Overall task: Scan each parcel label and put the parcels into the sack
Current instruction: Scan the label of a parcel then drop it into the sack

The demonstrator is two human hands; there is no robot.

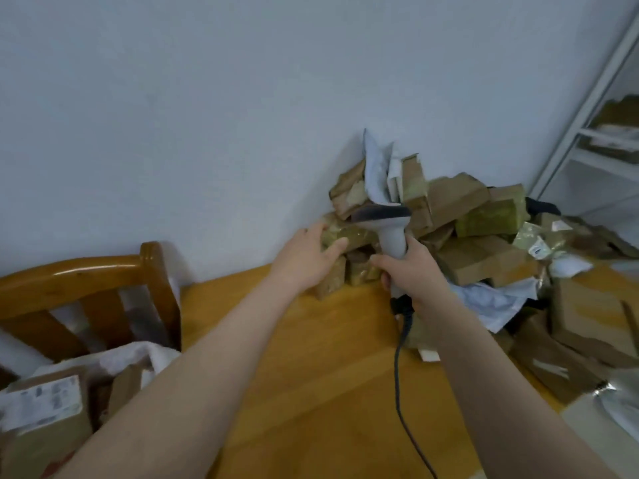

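From the head camera, both bare arms stretch out across the wooden table (311, 368) toward the corner. There a heap of parcels (466, 219) lies piled against the pale wall (173, 115). It is mostly brown cartons wound in tape, with a few grey mailer bags poking out.

The left hand (309, 252) has taken hold of a taped brown parcel (359, 235) at the near left edge of the heap. Its fingers curl over the parcel's top and the thumb presses on its front face. The parcel lies among the others, resting on smaller boxes beneath it.

The right hand (413, 267) is clenched around the grip of a grey barcode scanner (383, 216), held upright. The scanner's dark head points left, just above that parcel (no label on it can be made out). Its black cable (399, 361) trails back over the table.

At the lower left, beside a wooden chair (86, 278), the white sack (155, 354) stands open. A labelled carton (41, 406) and other boxes lie inside it. White shelving (587, 98) with more packages stands at the far right.
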